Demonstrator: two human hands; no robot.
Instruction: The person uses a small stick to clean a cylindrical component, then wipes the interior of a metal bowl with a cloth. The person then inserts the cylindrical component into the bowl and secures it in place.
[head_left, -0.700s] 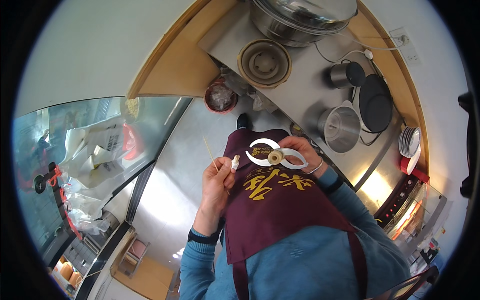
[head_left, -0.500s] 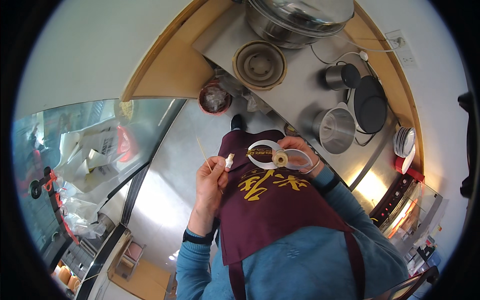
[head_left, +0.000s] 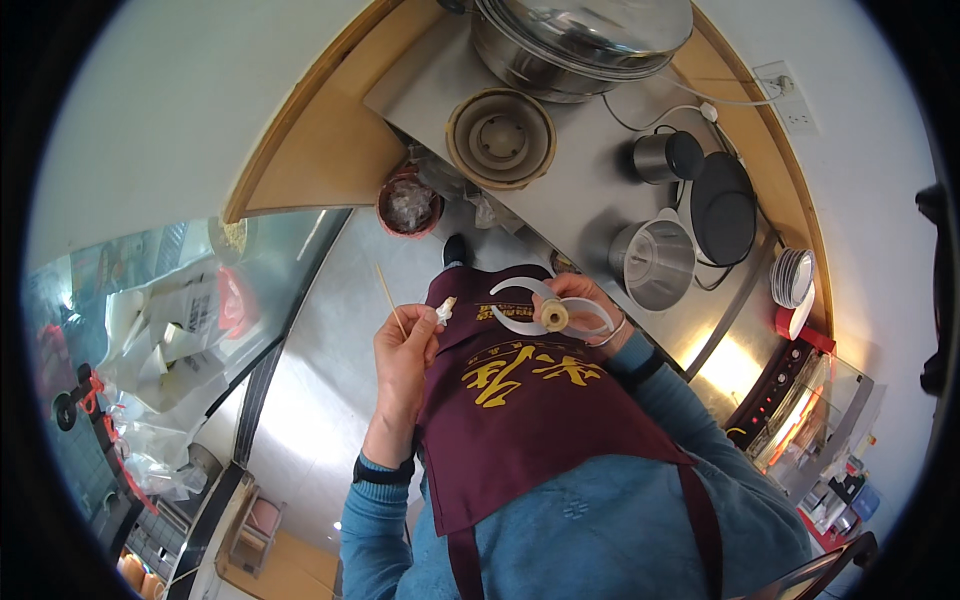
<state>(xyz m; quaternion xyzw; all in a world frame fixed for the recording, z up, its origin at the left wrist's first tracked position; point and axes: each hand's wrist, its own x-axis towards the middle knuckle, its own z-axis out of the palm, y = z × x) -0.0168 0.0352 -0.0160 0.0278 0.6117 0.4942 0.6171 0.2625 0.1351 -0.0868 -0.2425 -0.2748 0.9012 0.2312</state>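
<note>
the left hand pinches a thin stick and white wad; the right hand holds a curved blade over the apron; seemingly mid-cleaning, which calls for keeping the blade steady.

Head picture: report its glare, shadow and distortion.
Head view: white glare streaks the floor, and a bright patch sits on the metal surface beside the glowing appliance; head view: soft shadow lies left of the open metal pot; head view: the wooden border bows and the corners go black.
</note>
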